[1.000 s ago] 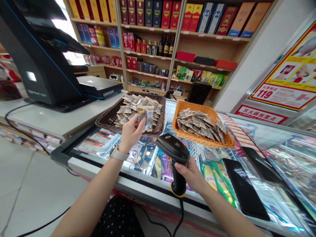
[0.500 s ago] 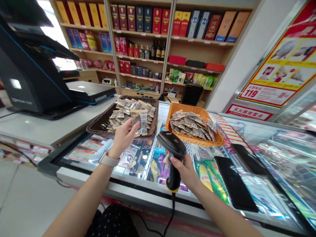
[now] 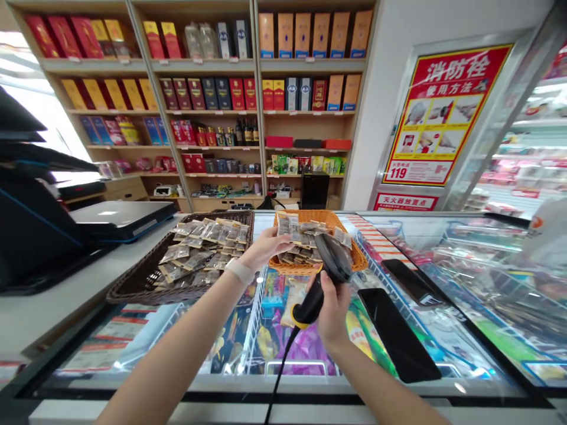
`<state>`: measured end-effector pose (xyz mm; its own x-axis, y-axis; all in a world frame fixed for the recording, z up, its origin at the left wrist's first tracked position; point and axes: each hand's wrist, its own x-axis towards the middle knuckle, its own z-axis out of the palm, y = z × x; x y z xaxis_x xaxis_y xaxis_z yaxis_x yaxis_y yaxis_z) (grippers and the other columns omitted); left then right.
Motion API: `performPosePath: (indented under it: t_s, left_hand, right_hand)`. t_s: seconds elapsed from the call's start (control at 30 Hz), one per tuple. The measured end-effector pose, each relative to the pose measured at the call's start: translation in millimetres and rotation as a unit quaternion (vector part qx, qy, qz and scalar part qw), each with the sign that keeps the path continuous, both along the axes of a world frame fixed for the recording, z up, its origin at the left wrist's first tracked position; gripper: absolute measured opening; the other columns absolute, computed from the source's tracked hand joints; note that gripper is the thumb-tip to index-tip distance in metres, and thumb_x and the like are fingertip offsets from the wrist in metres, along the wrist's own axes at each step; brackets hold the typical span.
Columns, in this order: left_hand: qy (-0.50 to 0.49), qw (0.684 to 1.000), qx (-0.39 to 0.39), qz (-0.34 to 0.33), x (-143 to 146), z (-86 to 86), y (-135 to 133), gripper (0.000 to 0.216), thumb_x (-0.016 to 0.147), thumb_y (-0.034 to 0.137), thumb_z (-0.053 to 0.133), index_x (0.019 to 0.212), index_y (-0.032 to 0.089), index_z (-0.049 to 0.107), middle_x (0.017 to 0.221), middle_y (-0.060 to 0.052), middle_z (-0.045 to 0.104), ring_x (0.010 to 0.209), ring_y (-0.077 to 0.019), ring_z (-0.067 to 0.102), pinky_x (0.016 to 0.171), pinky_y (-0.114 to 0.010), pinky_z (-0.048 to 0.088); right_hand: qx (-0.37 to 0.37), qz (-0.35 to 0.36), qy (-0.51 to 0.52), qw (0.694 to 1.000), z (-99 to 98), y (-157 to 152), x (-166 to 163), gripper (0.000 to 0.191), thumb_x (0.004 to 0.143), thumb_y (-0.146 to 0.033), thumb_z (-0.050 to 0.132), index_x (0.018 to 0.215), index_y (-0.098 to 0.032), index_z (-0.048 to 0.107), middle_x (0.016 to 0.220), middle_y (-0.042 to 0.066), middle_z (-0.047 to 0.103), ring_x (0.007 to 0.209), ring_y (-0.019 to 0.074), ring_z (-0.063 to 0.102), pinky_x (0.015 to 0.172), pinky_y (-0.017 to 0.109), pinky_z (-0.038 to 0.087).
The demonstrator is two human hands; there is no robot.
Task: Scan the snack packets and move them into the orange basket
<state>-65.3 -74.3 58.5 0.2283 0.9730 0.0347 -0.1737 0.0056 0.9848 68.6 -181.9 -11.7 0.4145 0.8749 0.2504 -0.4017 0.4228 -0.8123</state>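
Observation:
My left hand (image 3: 264, 249) is closed on a small clear packet (image 3: 290, 227) with dark contents, held over the near left part of the orange wicker basket (image 3: 361, 261). Similar packets lie heaped in that basket. In my right hand (image 3: 333, 307) is a black barcode scanner (image 3: 332, 260) with yellow trim, its head tilted up in front of the basket. A cable (image 3: 283, 360) runs down from its handle. To the left, a dark brown wicker basket (image 3: 133, 282) holds many more of these packets. Both baskets rest on a glass-topped freezer (image 3: 177, 366).
Two black phones (image 3: 398, 336) lie on the glass at the right. A black weighing scale (image 3: 124, 215) stands on the white counter at the left. Shelves of boxed bottles (image 3: 212, 94) fill the back wall, beside a red and yellow poster (image 3: 447, 118).
My left hand has carried the packet rightward from the brown basket to the orange one. The scanner has tilted and moved near the orange basket. The head view has tipped up and turned.

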Motion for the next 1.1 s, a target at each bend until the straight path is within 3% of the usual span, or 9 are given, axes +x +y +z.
performPosePath:
  t_s: [0.17,0.33,0.47,0.6,0.7,0.8,0.9,1.0,1.1]
  left_hand:
    - [-0.084,0.994,-0.027,-0.067,48.1,-8.8,33.3,0.015,0.075,0.005,0.077,0.078,0.012,0.065,0.081,-0.005,0.070,0.072,-0.0087,0.066,0.082,-0.021,0.055]
    - [-0.077,0.995,-0.017,-0.054,62.1,-15.2,34.2,0.007,0.079,0.010,0.076,0.083,0.011,0.070,0.082,-0.005,0.070,0.070,-0.0071,0.065,0.070,-0.017,0.052]
    - [-0.076,0.997,-0.012,0.021,44.9,-13.9,16.7,0.012,0.081,0.010,0.073,0.093,0.012,0.073,0.097,-0.008,0.075,0.086,-0.0111,0.071,0.092,-0.024,0.055]
    - [0.029,0.991,0.061,0.116,-10.2,-9.2,3.4,0.026,0.081,0.019,0.073,0.105,0.012,0.072,0.109,-0.011,0.075,0.091,-0.0155,0.073,0.096,-0.032,0.056]
    - [0.211,0.942,0.120,0.233,-73.6,-8.3,1.7,0.032,0.082,0.027,0.067,0.110,0.012,0.072,0.106,-0.011,0.076,0.088,-0.0184,0.073,0.086,-0.032,0.058]
    - [0.433,0.835,0.121,0.317,-133.1,-12.5,1.7,0.030,0.082,0.032,0.063,0.102,0.013,0.074,0.096,-0.011,0.077,0.090,-0.0244,0.072,0.081,-0.032,0.056]
    - [0.585,0.759,0.075,0.276,-166.4,-19.9,0.4,0.028,0.083,0.041,0.060,0.075,0.018,0.073,0.070,-0.009,0.073,0.081,-0.0279,0.071,0.073,-0.031,0.053]
    - [0.655,0.724,0.048,0.210,-171.6,-26.0,0.6,0.041,0.085,0.050,0.056,0.058,0.021,0.066,0.056,-0.009,0.065,0.071,-0.0281,0.069,0.067,-0.031,0.050]
    - [0.692,0.700,0.013,0.175,-165.5,-28.6,3.5,0.044,0.083,0.055,0.058,0.059,0.019,0.066,0.062,-0.012,0.067,0.073,-0.0292,0.069,0.069,-0.032,0.050]
  right_hand:
    - [0.001,-0.033,-0.028,0.999,-1.6,4.3,1.7,0.036,0.078,-0.054,0.073,0.072,-0.019,0.064,0.065,0.003,0.063,0.058,0.0179,0.055,0.054,0.030,0.044]
    - [-0.026,-0.013,-0.010,1.000,-2.3,8.3,0.7,0.040,0.076,-0.057,0.074,0.074,-0.018,0.065,0.064,0.002,0.064,0.055,0.0164,0.053,0.054,0.029,0.043]
    - [-0.043,-0.007,-0.002,0.999,-3.6,8.9,1.4,0.041,0.076,-0.057,0.076,0.080,-0.017,0.068,0.064,0.000,0.062,0.056,0.0161,0.053,0.055,0.029,0.042]
    - [-0.006,0.000,-0.008,1.000,-2.4,1.7,1.9,0.039,0.078,-0.055,0.075,0.081,-0.017,0.068,0.065,0.001,0.064,0.056,0.0165,0.054,0.055,0.029,0.044]
    - [0.026,0.044,-0.022,0.998,-3.2,-6.2,0.5,0.035,0.083,-0.051,0.071,0.094,-0.018,0.070,0.066,0.000,0.064,0.057,0.0173,0.056,0.054,0.029,0.044]
    - [0.046,0.134,-0.048,0.989,-7.4,-11.8,-2.6,0.032,0.086,-0.049,0.070,0.101,-0.020,0.071,0.065,-0.001,0.063,0.056,0.0166,0.055,0.053,0.028,0.044]
    - [0.043,0.221,-0.096,0.970,-13.6,-13.9,-6.4,0.032,0.086,-0.050,0.070,0.092,-0.019,0.073,0.064,0.001,0.064,0.053,0.0156,0.053,0.051,0.028,0.044]
    - [0.027,0.271,-0.160,0.949,-19.5,-13.6,-8.7,0.037,0.086,-0.053,0.070,0.088,-0.016,0.074,0.063,0.001,0.062,0.053,0.0160,0.052,0.051,0.028,0.043]
    - [0.018,0.298,-0.210,0.931,-23.3,-12.9,-8.7,0.039,0.087,-0.054,0.069,0.095,-0.016,0.074,0.066,0.001,0.061,0.059,0.0172,0.053,0.055,0.029,0.044]
